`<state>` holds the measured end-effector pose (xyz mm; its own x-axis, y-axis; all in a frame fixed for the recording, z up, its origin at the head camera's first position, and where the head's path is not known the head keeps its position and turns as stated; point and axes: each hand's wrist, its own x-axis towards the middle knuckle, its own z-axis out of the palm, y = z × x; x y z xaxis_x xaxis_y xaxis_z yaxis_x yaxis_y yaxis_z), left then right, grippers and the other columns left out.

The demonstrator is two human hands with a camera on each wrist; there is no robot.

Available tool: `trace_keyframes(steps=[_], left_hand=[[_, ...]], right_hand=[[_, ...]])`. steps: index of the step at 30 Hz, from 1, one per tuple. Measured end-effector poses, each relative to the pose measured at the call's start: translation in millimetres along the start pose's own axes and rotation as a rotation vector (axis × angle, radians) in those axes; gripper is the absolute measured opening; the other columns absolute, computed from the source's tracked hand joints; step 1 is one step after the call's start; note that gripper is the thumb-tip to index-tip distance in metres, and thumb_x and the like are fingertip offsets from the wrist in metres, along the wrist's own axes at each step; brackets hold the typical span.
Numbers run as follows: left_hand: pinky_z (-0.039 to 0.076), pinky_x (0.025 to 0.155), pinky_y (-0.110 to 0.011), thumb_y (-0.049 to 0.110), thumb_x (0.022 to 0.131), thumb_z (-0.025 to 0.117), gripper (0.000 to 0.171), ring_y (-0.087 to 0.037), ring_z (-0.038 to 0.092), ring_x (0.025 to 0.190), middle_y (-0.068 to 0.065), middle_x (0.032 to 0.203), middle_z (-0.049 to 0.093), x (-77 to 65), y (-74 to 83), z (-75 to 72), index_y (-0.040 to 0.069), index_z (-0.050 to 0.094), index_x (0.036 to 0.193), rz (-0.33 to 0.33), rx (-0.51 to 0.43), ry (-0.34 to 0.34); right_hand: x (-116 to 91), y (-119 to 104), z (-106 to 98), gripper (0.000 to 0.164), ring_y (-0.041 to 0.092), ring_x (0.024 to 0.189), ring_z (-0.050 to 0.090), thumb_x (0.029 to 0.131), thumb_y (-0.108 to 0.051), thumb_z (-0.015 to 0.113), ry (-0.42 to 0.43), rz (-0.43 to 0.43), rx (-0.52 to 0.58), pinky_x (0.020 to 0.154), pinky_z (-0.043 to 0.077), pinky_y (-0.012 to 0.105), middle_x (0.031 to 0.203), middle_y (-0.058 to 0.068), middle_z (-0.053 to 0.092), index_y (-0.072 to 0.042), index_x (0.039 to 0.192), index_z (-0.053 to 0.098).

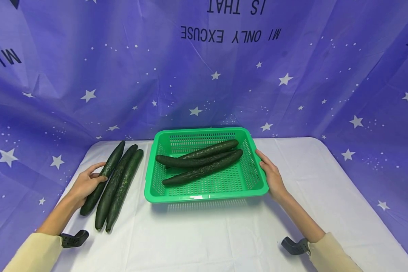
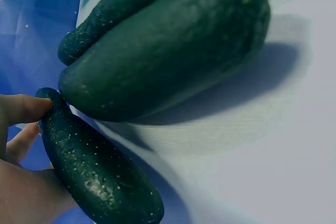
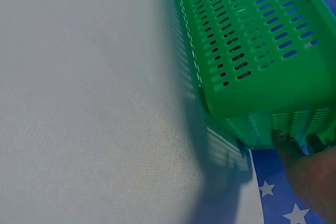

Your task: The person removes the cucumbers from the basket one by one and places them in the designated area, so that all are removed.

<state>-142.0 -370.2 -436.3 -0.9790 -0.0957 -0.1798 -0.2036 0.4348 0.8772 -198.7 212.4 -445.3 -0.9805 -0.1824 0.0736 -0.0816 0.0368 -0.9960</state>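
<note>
On the left of the head view, my left hand (image 1: pixel 87 184) grips the leftmost of three dark green cucumbers, its thumb across the top. In the left wrist view this cucumber (image 2: pixel 100 171) sits between thumb and fingers, apart from its neighbour at the near end. The middle cucumber (image 1: pixel 113 190) and the right one (image 1: pixel 125 189) lie side by side. A green plastic basket (image 1: pixel 204 197) with slotted walls holds three more cucumbers (image 1: pixel 204 170). At its right end, my right hand (image 1: pixel 273 179) rests extended fingers against the outer wall just below the rim.
A white cloth (image 1: pixel 197 234) covers the table. Behind and at both sides hangs a purple-blue curtain (image 1: pixel 176 87) with stars and lettering. Each wrist wears a black camera mount, the left one (image 1: pixel 74 238) close to the cucumbers' near ends.
</note>
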Motion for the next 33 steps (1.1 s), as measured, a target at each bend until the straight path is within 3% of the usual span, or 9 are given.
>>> trace_keyframes(steps=[10, 17, 25, 29, 33], left_hand=[[0.057, 0.065, -0.037, 0.007, 0.100, 0.051, 0.066, -0.013, 0.064, 0.077, -0.032, 0.127, 0.052, 1.5, -7.9, 2.6, 0.000, 0.019, 0.157, -0.019, -0.030, 0.012], [0.054, 0.069, -0.034, 0.010, 0.102, 0.051, 0.066, -0.017, 0.060, 0.088, -0.041, 0.137, 0.039, 0.8, -7.6, 3.3, -0.002, 0.017, 0.157, -0.055, 0.036, -0.008], [0.053, 0.070, -0.034, 0.012, 0.102, 0.050, 0.067, -0.022, 0.059, 0.094, -0.041, 0.137, 0.039, 2.1, -7.4, 3.0, -0.003, 0.015, 0.157, -0.085, 0.072, -0.024], [0.052, 0.074, -0.037, 0.013, 0.103, 0.048, 0.067, -0.034, 0.058, 0.103, -0.041, 0.138, 0.038, 2.5, -6.7, 1.6, -0.003, 0.013, 0.157, -0.086, 0.088, -0.046], [0.048, 0.086, -0.051, 0.013, 0.103, 0.048, 0.066, -0.050, 0.048, 0.117, -0.043, 0.139, 0.035, 2.9, -3.0, -0.5, -0.005, 0.013, 0.156, -0.068, 0.137, -0.069]], right_hand=[[-0.4, -1.4, 1.0, 0.050, 0.024, 0.145, 0.025, 0.111, -0.021, 0.029, -0.004, -0.005, -0.001, 0.101, 0.034, 0.016, 0.164, 0.007, 0.022, -0.011, 0.159, 0.026], [-0.8, -1.8, 1.7, 0.049, 0.026, 0.144, 0.026, 0.111, -0.019, 0.028, -0.009, 0.002, 0.026, 0.102, 0.034, 0.017, 0.164, 0.007, 0.022, -0.012, 0.160, 0.026], [-1.5, -2.2, 1.3, 0.050, 0.026, 0.146, 0.023, 0.111, -0.020, 0.028, -0.015, -0.002, 0.011, 0.103, 0.033, 0.016, 0.164, 0.006, 0.021, -0.012, 0.160, 0.025], [-0.9, -0.8, 0.5, 0.050, 0.027, 0.145, 0.024, 0.111, -0.020, 0.027, -0.014, -0.002, 0.015, 0.102, 0.034, 0.017, 0.164, 0.007, 0.021, -0.011, 0.160, 0.024], [-1.0, -1.5, -0.1, 0.050, 0.027, 0.144, 0.025, 0.111, -0.022, 0.028, -0.012, -0.005, 0.013, 0.101, 0.035, 0.017, 0.164, 0.008, 0.021, -0.012, 0.160, 0.024]])
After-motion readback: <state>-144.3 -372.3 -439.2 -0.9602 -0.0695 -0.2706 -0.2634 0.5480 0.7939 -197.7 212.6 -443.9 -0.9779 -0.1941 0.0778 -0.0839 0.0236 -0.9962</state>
